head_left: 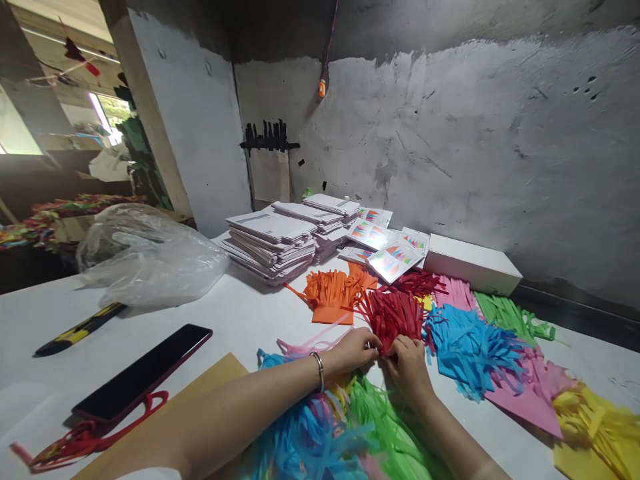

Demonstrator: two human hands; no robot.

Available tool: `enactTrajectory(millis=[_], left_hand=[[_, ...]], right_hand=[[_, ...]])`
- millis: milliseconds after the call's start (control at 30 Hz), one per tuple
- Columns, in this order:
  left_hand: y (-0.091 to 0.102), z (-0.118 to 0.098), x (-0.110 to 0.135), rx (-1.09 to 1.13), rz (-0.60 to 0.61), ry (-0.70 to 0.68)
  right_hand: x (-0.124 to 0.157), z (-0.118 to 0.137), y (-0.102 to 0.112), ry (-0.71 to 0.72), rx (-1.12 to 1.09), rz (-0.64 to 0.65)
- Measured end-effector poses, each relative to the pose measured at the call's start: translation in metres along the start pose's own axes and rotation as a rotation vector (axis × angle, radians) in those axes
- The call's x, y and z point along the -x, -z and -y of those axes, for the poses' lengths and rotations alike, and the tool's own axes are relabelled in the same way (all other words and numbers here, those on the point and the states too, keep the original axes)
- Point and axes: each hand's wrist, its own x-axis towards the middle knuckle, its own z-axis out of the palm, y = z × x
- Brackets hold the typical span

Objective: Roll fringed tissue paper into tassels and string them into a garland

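Both my hands meet at the near edge of a dark red paper tassel [393, 313], whose cut strips fan away from me. My left hand [354, 349], with a bracelet at the wrist, pinches its left corner. My right hand [407, 363] pinches the edge close beside, fingers curled. To the left lies an orange fringed tassel [333, 297]. On the right is a blue fringed tassel [473, 347], with a pink one [533, 387] and a yellow one [597, 427] nearer me. Beneath my forearms are blue strips [310, 433] and green strips [385, 427].
Stacks of white flat packs [270, 243] stand at the back, beside printed cards [395, 257] and a white box [473, 263] along the wall. At left are a clear plastic bag [155, 257], a utility knife [80, 330] and a phone [145, 370] with a red strap.
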Motion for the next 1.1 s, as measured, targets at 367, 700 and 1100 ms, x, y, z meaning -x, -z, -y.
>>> enactTrajectory(millis=[367,700,1100], left_hand=[[-0.005,0.002,-0.009,-0.003,-0.018,0.020],[-0.006,0.006,-0.013,0.009,-0.031,0.083],[0.000,0.002,-0.023,-0.032,-0.017,0.018]], right_hand=[[0.008,-0.003,-0.003,0.147,-0.029,-0.149],[-0.017,-0.004,0.030,0.441,0.148,0.149],[-0.043,-0.004,0.060,0.364,0.155,0.328]])
